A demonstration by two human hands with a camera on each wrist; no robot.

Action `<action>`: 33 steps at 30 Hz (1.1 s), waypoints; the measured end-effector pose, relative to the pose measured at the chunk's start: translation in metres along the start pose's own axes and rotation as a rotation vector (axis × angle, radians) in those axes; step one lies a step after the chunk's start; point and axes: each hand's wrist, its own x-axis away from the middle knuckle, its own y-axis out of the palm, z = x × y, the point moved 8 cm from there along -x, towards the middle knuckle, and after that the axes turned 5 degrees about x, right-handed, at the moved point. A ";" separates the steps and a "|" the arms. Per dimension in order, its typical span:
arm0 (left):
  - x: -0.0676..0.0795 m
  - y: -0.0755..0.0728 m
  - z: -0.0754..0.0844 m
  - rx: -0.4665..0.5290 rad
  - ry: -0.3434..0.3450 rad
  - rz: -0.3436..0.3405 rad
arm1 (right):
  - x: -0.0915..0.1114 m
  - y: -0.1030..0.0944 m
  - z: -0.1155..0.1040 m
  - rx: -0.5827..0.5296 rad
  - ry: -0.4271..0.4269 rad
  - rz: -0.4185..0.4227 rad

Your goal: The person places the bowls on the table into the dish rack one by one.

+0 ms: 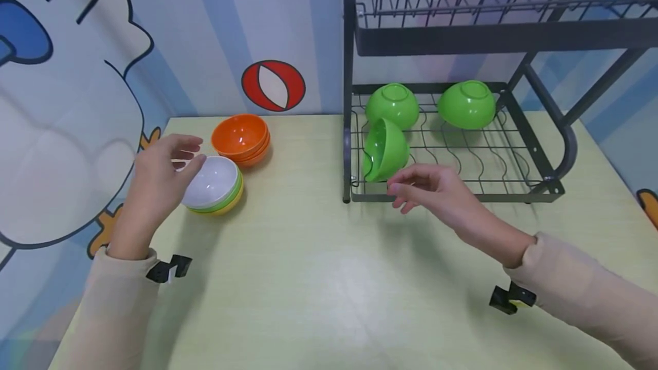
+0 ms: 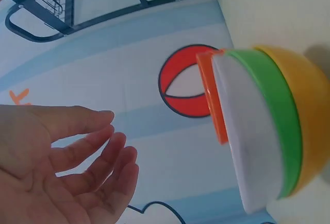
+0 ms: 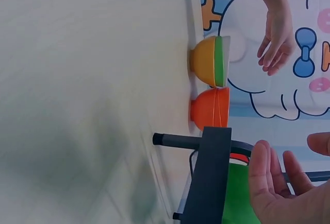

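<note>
Near left hand [image 1: 156, 176]: white bowl [image 2: 247, 136] in green bowl [image 2: 282, 113] in yellow bowl [image 2: 308, 113].

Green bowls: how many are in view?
4. On the rack: back-left bowl, back-right bowl, front-left bowl. Stacked: a green bowl between the white bowl and yellow bowl. Others may be nested unseen.

No readable text, label, brand, number or sign in any view
</note>
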 end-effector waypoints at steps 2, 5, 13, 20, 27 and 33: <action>-0.002 -0.001 -0.006 -0.042 -0.018 -0.003 | 0.002 0.004 0.004 0.004 -0.003 -0.019; -0.005 -0.002 -0.016 -0.110 -0.044 -0.020 | 0.006 0.010 0.011 0.002 -0.006 -0.044; -0.009 0.000 -0.043 -0.248 -0.105 -0.060 | 0.016 0.027 0.033 -0.010 0.028 -0.109; -0.012 0.003 -0.058 -0.305 -0.099 -0.066 | 0.023 0.040 0.053 -0.051 0.063 -0.156; -0.014 0.005 -0.068 -0.307 -0.134 -0.098 | 0.027 0.045 0.060 -0.064 0.070 -0.181; -0.015 0.009 -0.076 -0.287 -0.173 -0.125 | 0.028 0.045 0.063 -0.074 0.067 -0.181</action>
